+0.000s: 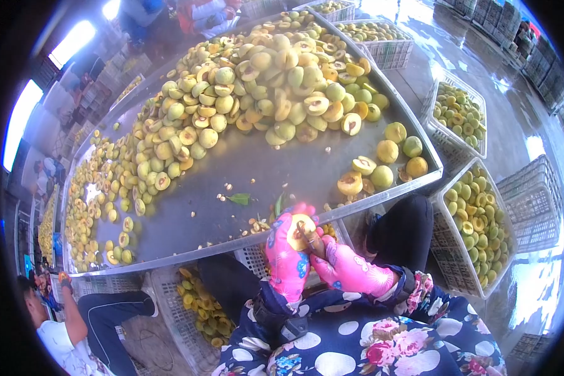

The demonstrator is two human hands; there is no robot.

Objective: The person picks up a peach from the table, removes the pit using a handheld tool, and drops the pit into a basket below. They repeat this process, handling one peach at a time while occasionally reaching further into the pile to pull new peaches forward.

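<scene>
My left hand (288, 254), in a pink patterned glove, is closed around a cut yellow peach half (299, 230) with its cut face turned up. My right hand (354, 269), gloved the same way, grips a small brown-handled pitting tool (315, 243). The tool's tip is at the brown centre of the peach half; its exact shape is too small to make out. Both hands are close together above my lap, just off the near edge of the metal table (282, 169). A large pile of whole and halved peaches (276, 81) covers the table's far side.
A few peaches (385, 150) lie on the table's right corner, with pits and a green leaf (239, 198) nearer me. Crates of peaches (476, 219) stand on the right. Below the table is another filled crate (203, 307). A co-worker (75, 326) sits at the left.
</scene>
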